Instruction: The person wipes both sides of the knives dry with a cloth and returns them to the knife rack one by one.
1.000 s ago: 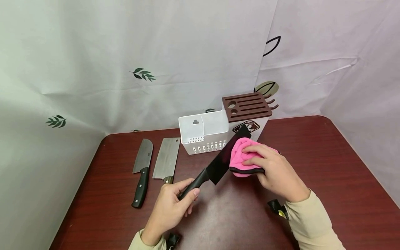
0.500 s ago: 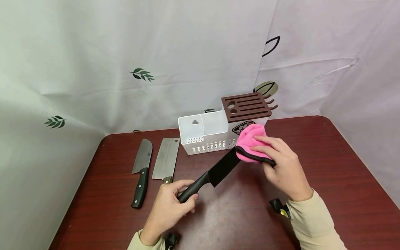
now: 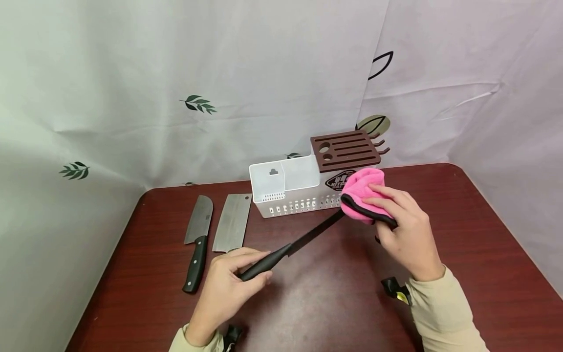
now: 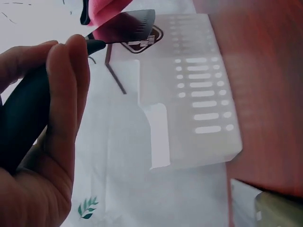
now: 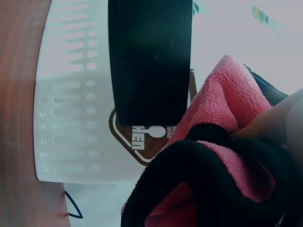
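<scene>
My left hand (image 3: 226, 286) grips a black kitchen knife (image 3: 314, 237) by its handle, and the blade slants up to the right. Seen from the head, that blade is nearly edge-on; its dark flat face (image 5: 150, 61) shows in the right wrist view. A folded pink cloth (image 3: 362, 188) with black edging is held in my right hand (image 3: 409, 230). In the head view the cloth covers the blade's far end; whether it presses on the blade cannot be told. Two other knives lie at left: a small black-handled knife (image 3: 199, 222) and a cleaver (image 3: 233, 220), its handle mostly hidden behind my left hand.
Behind the knife stands a white plastic rack (image 3: 285, 195) with open bins and a brown slotted top (image 3: 345, 150), hooks jutting from its right side. The reddish-brown table (image 3: 448, 215) ends at a pale patterned curtain (image 3: 264, 73).
The cloth has slid up and right toward the blade's tip with my right hand. The blade has turned from showing its flat face to nearly edge-on. My left hand shifted slightly left.
</scene>
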The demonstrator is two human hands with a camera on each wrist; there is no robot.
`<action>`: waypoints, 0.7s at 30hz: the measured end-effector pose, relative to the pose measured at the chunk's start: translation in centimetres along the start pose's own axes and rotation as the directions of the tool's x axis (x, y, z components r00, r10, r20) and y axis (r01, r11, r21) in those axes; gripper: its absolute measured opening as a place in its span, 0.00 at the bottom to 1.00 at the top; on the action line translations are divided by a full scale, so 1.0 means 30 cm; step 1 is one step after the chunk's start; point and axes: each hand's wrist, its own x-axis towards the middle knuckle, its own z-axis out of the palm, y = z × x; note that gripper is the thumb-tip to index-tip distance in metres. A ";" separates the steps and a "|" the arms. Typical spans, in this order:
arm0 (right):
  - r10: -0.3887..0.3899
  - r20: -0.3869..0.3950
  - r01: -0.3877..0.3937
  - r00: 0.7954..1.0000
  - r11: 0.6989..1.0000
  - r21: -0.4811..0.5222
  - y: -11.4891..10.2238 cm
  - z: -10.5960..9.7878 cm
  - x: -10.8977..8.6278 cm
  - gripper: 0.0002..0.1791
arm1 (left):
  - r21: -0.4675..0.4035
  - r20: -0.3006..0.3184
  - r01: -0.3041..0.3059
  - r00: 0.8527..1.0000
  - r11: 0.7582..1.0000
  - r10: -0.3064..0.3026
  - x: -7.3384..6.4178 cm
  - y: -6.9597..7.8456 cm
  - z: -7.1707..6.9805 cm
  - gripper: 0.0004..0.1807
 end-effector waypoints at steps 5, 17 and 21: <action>0.030 -0.026 -0.031 0.999 0.999 -0.019 0.007 -0.016 0.002 0.21 | 0.036 -0.024 -0.078 0.997 0.996 0.078 0.024 0.013 -0.056 0.19; 0.074 -0.071 -0.078 0.995 0.996 -0.049 0.018 -0.050 0.012 0.20 | 0.047 -0.020 -0.039 0.999 0.998 0.040 0.100 0.118 -0.254 0.18; 0.078 -0.076 -0.083 0.994 0.995 -0.059 0.026 -0.064 0.013 0.20 | 0.035 -0.050 -0.012 0.999 0.999 0.014 0.138 0.151 -0.312 0.16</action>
